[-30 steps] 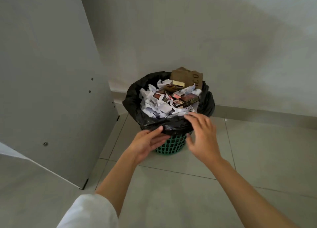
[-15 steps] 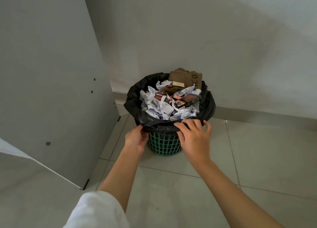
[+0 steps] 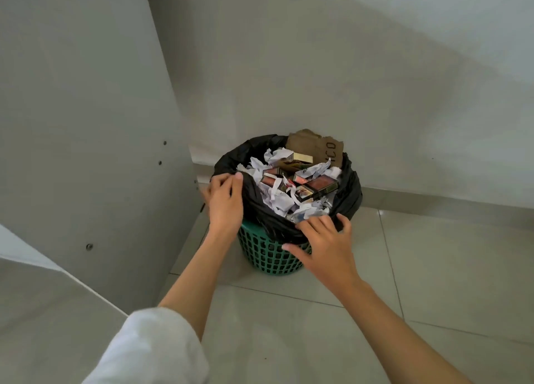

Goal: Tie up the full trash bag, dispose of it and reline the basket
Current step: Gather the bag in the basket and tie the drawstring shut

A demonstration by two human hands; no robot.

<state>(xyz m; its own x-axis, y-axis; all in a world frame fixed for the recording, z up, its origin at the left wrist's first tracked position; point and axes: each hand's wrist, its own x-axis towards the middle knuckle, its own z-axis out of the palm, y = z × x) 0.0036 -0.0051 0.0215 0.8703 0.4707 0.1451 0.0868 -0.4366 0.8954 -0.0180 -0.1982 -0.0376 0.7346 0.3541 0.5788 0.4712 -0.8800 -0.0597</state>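
A green lattice basket [image 3: 267, 258] stands on the tiled floor in a corner. A black trash bag [image 3: 351, 194] lines it, folded over the rim, and is heaped with crumpled white paper, small boxes [image 3: 316, 187] and a torn piece of cardboard [image 3: 316, 148]. My left hand [image 3: 225, 200] grips the bag's folded edge at the left rim. My right hand [image 3: 325, 246] lies on the bag's near rim, fingers spread over the black film and thumb against the basket side; whether it pinches the film is unclear.
A grey panel [image 3: 86, 152] with screw heads stands close on the left of the basket. A white wall [image 3: 346, 80] with a low skirting runs behind it. Light floor tiles [image 3: 433, 282] extend to the right and toward me.
My left hand has moved from the near rim round to the left side of the bag's edge. My right hand has stayed at the near rim, and more green basket shows below the bag.
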